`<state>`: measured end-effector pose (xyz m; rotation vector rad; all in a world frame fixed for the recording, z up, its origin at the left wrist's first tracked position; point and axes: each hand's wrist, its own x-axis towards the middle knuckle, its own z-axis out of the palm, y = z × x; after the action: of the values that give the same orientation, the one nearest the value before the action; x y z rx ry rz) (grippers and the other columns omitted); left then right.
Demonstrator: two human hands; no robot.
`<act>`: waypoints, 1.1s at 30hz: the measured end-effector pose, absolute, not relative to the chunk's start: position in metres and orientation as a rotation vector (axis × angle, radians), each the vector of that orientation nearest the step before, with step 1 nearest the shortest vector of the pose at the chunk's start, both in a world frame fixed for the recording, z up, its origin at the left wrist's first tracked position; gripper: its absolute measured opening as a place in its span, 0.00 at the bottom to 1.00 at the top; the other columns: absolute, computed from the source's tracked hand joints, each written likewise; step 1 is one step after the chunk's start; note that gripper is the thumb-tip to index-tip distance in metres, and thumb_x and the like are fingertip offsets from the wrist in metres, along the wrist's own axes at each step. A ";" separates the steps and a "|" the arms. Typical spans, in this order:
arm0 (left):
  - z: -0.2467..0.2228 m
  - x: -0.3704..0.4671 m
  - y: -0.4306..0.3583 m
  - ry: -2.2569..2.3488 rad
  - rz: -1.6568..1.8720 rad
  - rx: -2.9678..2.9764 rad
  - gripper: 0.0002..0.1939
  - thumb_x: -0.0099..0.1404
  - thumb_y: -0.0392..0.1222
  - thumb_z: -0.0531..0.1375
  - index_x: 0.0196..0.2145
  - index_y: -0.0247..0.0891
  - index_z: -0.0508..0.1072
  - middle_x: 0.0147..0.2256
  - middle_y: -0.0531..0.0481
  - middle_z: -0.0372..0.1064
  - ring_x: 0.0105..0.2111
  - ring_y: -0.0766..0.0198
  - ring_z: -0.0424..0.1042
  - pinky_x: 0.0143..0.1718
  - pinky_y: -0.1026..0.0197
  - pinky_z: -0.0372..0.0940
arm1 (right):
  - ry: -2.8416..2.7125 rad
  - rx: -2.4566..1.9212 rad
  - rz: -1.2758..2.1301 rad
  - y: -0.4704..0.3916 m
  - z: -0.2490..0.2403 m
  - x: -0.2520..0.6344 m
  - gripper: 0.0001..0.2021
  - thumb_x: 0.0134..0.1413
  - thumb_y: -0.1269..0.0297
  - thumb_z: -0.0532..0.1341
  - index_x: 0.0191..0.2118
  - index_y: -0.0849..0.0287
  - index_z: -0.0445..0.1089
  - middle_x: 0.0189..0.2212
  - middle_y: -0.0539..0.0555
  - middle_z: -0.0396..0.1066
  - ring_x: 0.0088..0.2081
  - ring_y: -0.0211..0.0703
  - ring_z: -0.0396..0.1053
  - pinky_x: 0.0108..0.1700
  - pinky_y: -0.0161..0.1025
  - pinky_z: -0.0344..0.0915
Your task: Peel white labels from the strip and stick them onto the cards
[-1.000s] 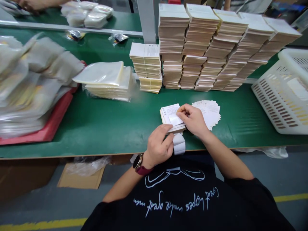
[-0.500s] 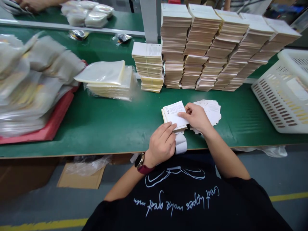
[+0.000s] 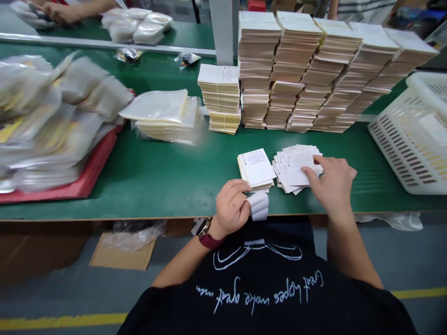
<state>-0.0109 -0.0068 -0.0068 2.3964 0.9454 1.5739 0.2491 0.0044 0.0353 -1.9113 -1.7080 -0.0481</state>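
My left hand (image 3: 233, 207) is at the near edge of the bench, its fingers curled round one end of a curved strip of white paper labels (image 3: 259, 206). Just beyond those fingertips lies a small squared stack of printed white cards (image 3: 257, 168). To the right, my right hand (image 3: 331, 181) pinches the right edge of a white printed card (image 3: 298, 168) between thumb and forefinger. That card rests over a loosely fanned pile of similar cards (image 3: 282, 179).
Tall stacks of cards (image 3: 258, 51) line the back. A banded card stack (image 3: 219, 95) and clear plastic bags (image 3: 157, 109) are left of them. Filled bags lie on a red tray (image 3: 101, 160). A white basket (image 3: 401, 139) stands right. Another person's hands (image 3: 66, 14) are across the bench.
My right hand has moved right from the squared stack to the fanned pile, with a card in its fingers. My left hand has drawn slightly back from the stack towards the bench edge.
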 end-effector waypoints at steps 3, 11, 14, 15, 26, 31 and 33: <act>-0.003 -0.009 -0.007 0.926 1.552 2.366 0.07 0.60 0.27 0.54 0.27 0.37 0.63 0.35 0.46 0.73 0.41 0.58 0.71 0.40 0.52 0.71 | -1.777 -1.701 0.003 -0.017 0.034 0.238 0.20 0.55 0.58 0.64 0.53 0.55 0.68 0.45 0.60 0.74 0.50 0.58 0.67 0.52 0.59 0.58; 0.008 -0.006 -0.014 1.126 1.478 2.415 0.06 0.61 0.32 0.57 0.37 0.35 0.69 0.43 0.41 0.71 0.45 0.56 0.70 0.44 0.50 0.70 | -1.745 -1.000 0.680 -0.041 0.027 0.182 0.08 0.56 0.75 0.62 0.39 0.55 0.71 0.31 0.51 0.71 0.37 0.40 0.69 0.41 0.42 0.67; 0.010 -0.010 -0.013 1.040 1.479 2.595 0.16 0.59 0.32 0.59 0.46 0.38 0.69 0.51 0.40 0.68 0.52 0.53 0.68 0.47 0.48 0.70 | -1.715 -1.018 0.778 -0.037 0.026 0.183 0.07 0.56 0.75 0.62 0.36 0.55 0.70 0.31 0.50 0.70 0.36 0.39 0.68 0.40 0.42 0.66; 0.010 -0.010 -0.012 0.978 1.446 2.637 0.15 0.59 0.31 0.58 0.45 0.39 0.69 0.50 0.42 0.70 0.52 0.53 0.68 0.47 0.49 0.70 | -1.724 -1.028 0.750 -0.035 0.026 0.183 0.07 0.56 0.75 0.62 0.36 0.55 0.70 0.30 0.49 0.70 0.36 0.39 0.68 0.40 0.42 0.66; -0.001 -0.002 0.000 1.078 1.406 2.327 0.05 0.64 0.31 0.55 0.34 0.36 0.70 0.38 0.47 0.75 0.43 0.60 0.72 0.45 0.52 0.70 | -1.526 -0.937 0.338 0.002 0.039 0.183 0.05 0.60 0.71 0.56 0.37 0.52 0.64 0.30 0.48 0.64 0.33 0.38 0.65 0.37 0.41 0.64; -0.004 -0.003 0.000 1.109 1.427 2.274 0.05 0.64 0.31 0.55 0.33 0.36 0.70 0.37 0.48 0.76 0.43 0.60 0.73 0.45 0.52 0.70 | -1.433 -1.205 0.471 0.034 0.046 0.186 0.02 0.59 0.65 0.59 0.35 0.54 0.65 0.31 0.48 0.66 0.34 0.37 0.66 0.40 0.40 0.65; -0.005 -0.003 0.001 1.110 1.439 2.258 0.05 0.64 0.31 0.56 0.32 0.37 0.70 0.37 0.48 0.76 0.42 0.61 0.73 0.44 0.53 0.70 | -1.448 -1.252 0.578 0.042 0.043 0.185 0.02 0.56 0.65 0.60 0.34 0.55 0.65 0.30 0.47 0.67 0.33 0.36 0.66 0.38 0.39 0.65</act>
<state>-0.0026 0.0006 -0.0045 2.2578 1.1102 1.4386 0.1846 0.0417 0.0428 -1.2519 -1.4477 0.5776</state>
